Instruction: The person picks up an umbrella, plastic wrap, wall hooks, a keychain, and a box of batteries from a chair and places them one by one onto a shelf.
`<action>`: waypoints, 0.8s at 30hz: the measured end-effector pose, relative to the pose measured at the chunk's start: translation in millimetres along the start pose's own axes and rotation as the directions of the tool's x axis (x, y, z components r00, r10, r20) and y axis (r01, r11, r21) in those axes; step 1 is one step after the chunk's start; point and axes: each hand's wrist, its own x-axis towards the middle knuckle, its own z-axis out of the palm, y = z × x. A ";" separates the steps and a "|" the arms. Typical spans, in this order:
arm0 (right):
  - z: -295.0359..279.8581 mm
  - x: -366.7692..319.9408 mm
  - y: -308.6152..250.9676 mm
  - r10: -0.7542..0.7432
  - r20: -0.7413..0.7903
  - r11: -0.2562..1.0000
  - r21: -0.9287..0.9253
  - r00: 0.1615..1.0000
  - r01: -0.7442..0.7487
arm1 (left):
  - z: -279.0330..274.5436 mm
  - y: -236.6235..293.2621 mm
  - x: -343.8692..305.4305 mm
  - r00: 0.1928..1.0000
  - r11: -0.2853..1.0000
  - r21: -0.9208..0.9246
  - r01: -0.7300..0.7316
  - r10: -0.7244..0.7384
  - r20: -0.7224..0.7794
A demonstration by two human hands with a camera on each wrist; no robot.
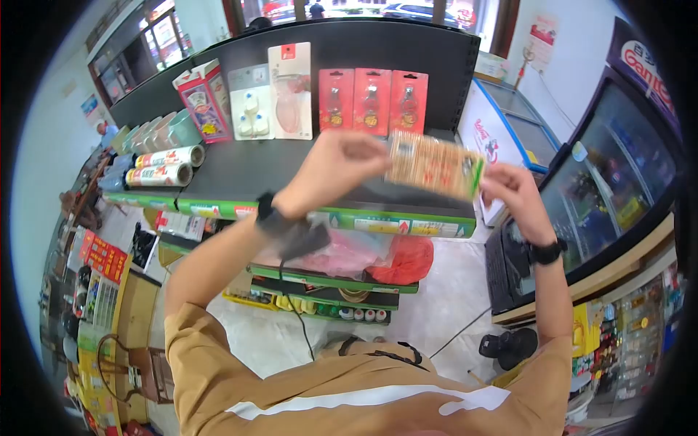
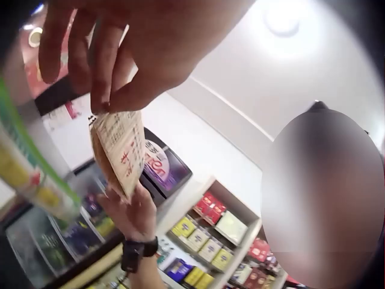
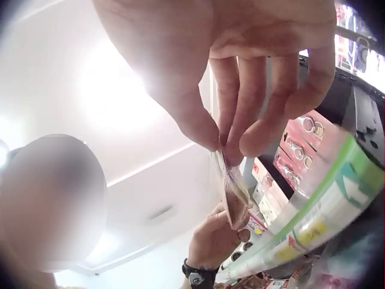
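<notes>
A flat tan packet (image 1: 435,166) with red printing and a green edge is held up over the front part of the shelf. It looks like thin sticks in clear wrap. My left hand (image 1: 340,166) pinches one end between thumb and fingertips. At the opposite end, my right hand (image 1: 518,195) grips the green edge with thumb and fingers. In the left wrist view the packet (image 2: 123,150) tilts, its printed face showing. The right wrist view shows the packet (image 3: 233,189) nearly edge-on beneath the pinching fingers.
Three red carded packs (image 1: 372,102) stand against the shelf's back panel, beside white blister packs (image 1: 252,102) and a pink box (image 1: 206,105). Printed rolls (image 1: 163,174) and cups (image 1: 178,131) sit at the left. A glass-door fridge (image 1: 603,189) stands to the right.
</notes>
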 end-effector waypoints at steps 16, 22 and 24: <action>-8.1 81.2 68.2 -0.117 0.095 0.961 -0.241 0.989 0.137 | -12.5 -35.3 70.2 0.823 0.835 0.209 0.509 -0.544 0.166; -5.7 60.9 55.7 -0.102 0.133 0.949 -0.282 0.986 0.137 | -12.2 -27.9 63.4 0.796 0.830 0.250 0.498 -0.552 0.248; -4.5 56.8 55.7 -0.098 0.112 0.958 -0.260 0.989 0.125 | -9.9 -29.3 66.5 0.804 0.827 0.289 0.483 -0.549 0.228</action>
